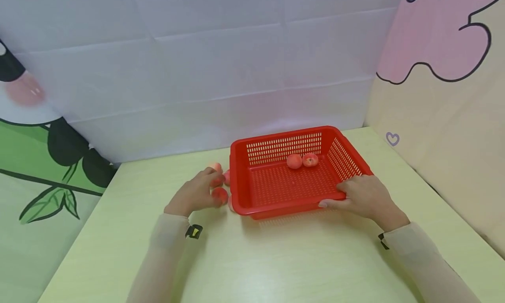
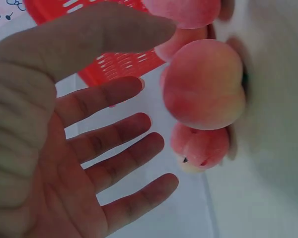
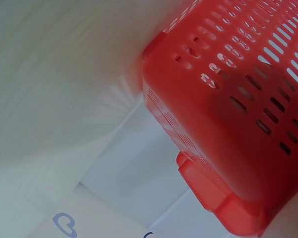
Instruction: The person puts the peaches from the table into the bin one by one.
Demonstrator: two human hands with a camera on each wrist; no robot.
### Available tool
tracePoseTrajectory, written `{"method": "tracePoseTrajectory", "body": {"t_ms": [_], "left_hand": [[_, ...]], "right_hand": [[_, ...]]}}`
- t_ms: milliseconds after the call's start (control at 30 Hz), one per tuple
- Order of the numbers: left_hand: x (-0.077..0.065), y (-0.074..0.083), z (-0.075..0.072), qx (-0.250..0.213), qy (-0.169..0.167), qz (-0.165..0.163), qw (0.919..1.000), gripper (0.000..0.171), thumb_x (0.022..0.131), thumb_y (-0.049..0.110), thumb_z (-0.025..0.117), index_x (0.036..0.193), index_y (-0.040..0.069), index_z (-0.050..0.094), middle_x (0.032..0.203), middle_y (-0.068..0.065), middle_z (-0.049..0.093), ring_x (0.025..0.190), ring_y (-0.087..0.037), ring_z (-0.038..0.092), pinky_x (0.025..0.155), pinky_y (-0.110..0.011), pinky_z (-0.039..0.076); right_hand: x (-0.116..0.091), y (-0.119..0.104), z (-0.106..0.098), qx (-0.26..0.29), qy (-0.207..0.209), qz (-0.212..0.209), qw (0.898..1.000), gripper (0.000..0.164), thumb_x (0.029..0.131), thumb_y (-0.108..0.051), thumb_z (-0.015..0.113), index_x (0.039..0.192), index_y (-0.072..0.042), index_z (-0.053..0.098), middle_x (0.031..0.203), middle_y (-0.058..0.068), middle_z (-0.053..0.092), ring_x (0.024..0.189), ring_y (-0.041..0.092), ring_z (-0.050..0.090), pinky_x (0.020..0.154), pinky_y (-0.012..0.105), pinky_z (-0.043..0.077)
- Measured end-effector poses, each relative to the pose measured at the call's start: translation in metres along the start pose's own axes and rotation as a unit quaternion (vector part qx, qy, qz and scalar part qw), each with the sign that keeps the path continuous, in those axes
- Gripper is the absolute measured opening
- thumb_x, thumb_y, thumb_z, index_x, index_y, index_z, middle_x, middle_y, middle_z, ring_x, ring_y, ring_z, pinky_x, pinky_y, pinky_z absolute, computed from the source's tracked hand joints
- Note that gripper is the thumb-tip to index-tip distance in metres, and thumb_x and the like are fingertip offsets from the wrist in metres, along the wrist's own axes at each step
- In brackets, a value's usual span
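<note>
Gripping the near right corner of a red rectangular basket of perforated plastic point(image 1: 284, 206) with the right hand point(image 1: 364, 197), hooking bent fingers over the rim and laying the thumb along the near side. Hovering with the left hand point(image 1: 196, 191) off the basket's left end, holding the fingers parted and only loosely bent, clasping nothing in the left wrist view; being unable to tell whether any fingertip or the thumb is touching the fruit. Finding that fruit, a cluster of round red-and-yellow peaches point(image 2: 203, 84), lying on the pale yellow-green tabletop point(image 1: 244, 268), between the left fingertips and the basket's left wall, with part of the cluster disappearing behind the rim in the head view. Judging this gap as the relation mattering most: pointing from the left hand rightward across the peaches to the short left end of the basket, with the raised rim standing between the loose fruit and the inside. Meeting the largest-looking peach in the left wrist view just beyond the hand, roughly in line with the opening between thumb and fingers. Reading the basket's long axis as running crosswise, left to right, so putting its left end nearest the cluster and its opposite end under the right hand's hold. Counting the left hand as clearly nearer the loose peaches, and the right as well apart from them. Noting two more peaches point(image 1: 294, 161) sitting side by side inside the basket, toward its far wall and right of the middle.
</note>
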State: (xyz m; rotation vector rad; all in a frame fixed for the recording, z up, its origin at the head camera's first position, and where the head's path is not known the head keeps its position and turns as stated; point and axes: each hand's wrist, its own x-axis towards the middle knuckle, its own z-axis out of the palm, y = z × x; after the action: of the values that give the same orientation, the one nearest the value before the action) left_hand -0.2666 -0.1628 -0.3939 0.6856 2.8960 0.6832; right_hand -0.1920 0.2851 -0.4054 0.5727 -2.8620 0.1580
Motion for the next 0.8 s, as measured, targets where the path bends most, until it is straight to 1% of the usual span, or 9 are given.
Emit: {"method": "tracePoseTrajectory", "body": {"t_ms": [100,233,367,467,567,667,800], "left_hand": [[0.002,-0.003,0.006,0.007,-0.005,0.007,0.9999,0.039,0.087,0.017,0.079,0.125,0.017,0.073,0.13,-0.007,0.058,0.113,-0.026,0.056,0.078,-0.042,0.059],[0.005,-0.004,0.012,0.004,-0.011,0.005,0.9999,0.043,0.083,0.012,0.08,0.125,0.018,0.071,0.129,-0.01,0.058,0.112,-0.024,0.054,0.08,-0.041,0.058],[0.007,-0.002,0.016,-0.014,-0.017,-0.014,0.9997,0.054,0.079,0.009,0.085,0.13,0.015,0.069,0.133,-0.01,0.057,0.116,-0.026,0.055,0.085,-0.044,0.06],[0.007,0.001,0.018,-0.029,-0.02,-0.029,0.9989,0.06,0.079,0.007,0.087,0.135,0.015,0.067,0.136,-0.008,0.056,0.119,-0.027,0.055,0.087,-0.046,0.061],[0.007,0.003,0.019,-0.032,-0.019,-0.037,0.9986,0.062,0.078,0.007,0.088,0.136,0.015,0.067,0.136,-0.007,0.056,0.119,-0.028,0.057,0.087,-0.048,0.061],[0.009,0.002,0.02,-0.024,-0.018,-0.037,0.9989,0.06,0.078,0.008,0.089,0.133,0.014,0.067,0.132,-0.006,0.057,0.116,-0.027,0.058,0.086,-0.046,0.061],[0.01,0.0,0.021,-0.018,-0.02,-0.021,0.9994,0.055,0.079,0.01,0.089,0.13,0.014,0.067,0.124,-0.006,0.057,0.111,-0.026,0.058,0.084,-0.043,0.061]], "right_hand": [[-0.001,0.001,0.001,0.002,0.003,-0.002,1.0,0.064,0.088,-0.077,0.067,0.062,-0.023,0.047,0.055,-0.008,0.035,0.055,0.008,0.036,0.055,0.029,0.027],[-0.001,0.001,0.002,0.001,0.003,-0.003,1.0,0.064,0.088,-0.078,0.067,0.062,-0.023,0.048,0.055,-0.008,0.036,0.055,0.008,0.037,0.055,0.029,0.027],[-0.001,0.002,0.002,-0.001,0.005,-0.004,1.0,0.064,0.088,-0.078,0.067,0.061,-0.023,0.047,0.055,-0.009,0.035,0.055,0.008,0.036,0.055,0.029,0.026],[-0.002,0.002,0.002,-0.001,0.006,-0.004,1.0,0.064,0.088,-0.076,0.068,0.06,-0.023,0.046,0.054,-0.009,0.034,0.054,0.008,0.035,0.054,0.028,0.026],[-0.002,0.002,0.001,-0.001,0.007,-0.004,1.0,0.064,0.088,-0.076,0.069,0.06,-0.023,0.046,0.054,-0.009,0.033,0.054,0.008,0.035,0.054,0.028,0.026],[-0.002,0.002,0.001,0.001,0.009,-0.004,1.0,0.064,0.088,-0.076,0.068,0.061,-0.022,0.046,0.055,-0.009,0.034,0.054,0.008,0.035,0.054,0.028,0.026],[-0.001,0.002,0.001,0.003,0.008,-0.004,1.0,0.065,0.088,-0.077,0.067,0.061,-0.022,0.046,0.055,-0.009,0.033,0.054,0.008,0.035,0.054,0.028,0.025]]}}
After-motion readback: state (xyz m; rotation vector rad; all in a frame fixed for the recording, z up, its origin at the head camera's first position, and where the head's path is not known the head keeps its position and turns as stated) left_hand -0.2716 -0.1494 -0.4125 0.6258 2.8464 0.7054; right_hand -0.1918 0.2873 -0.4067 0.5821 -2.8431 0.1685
